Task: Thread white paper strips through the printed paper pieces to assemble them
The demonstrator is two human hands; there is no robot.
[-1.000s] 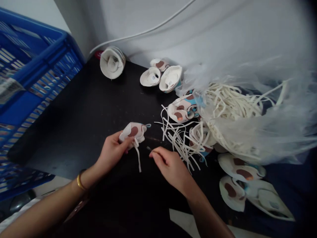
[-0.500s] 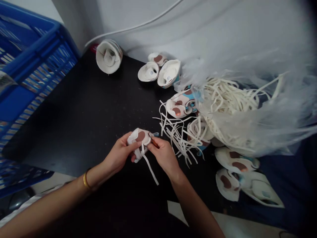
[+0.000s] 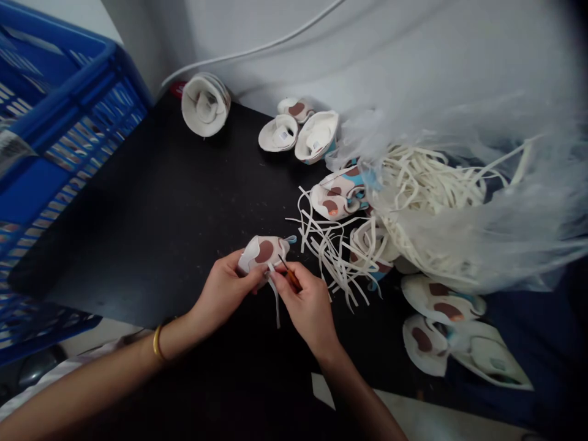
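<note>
My left hand (image 3: 229, 275) is closed on a small white shoe upper (image 3: 265, 251) with brown patches and a blue loop at its far right end. In my right hand (image 3: 301, 294) is a thin hook-like tool (image 3: 292, 277) with an orange-brown handle and a dark metal shaft pointing up toward the upper. The right thumb and finger also meet at a flat white lace (image 3: 277, 303), which passes through the near side of the upper and hangs down. The hands almost touch. Whether the tool's tip has a hook is too small to tell.
Loose white laces (image 3: 337, 263) lie to the right, beside a clear plastic bag (image 3: 459, 239) full of them. More shoe uppers (image 3: 443, 300) lie right and at the back. Nested uppers (image 3: 206, 105) stand near the wall. A blue crate (image 3: 92, 116) borders the table's left side.
My right hand has drawn back slightly from the upper's end, and the tool's shaft now shows free of it. The lace's hanging end has swung left and points nearly straight down.
</note>
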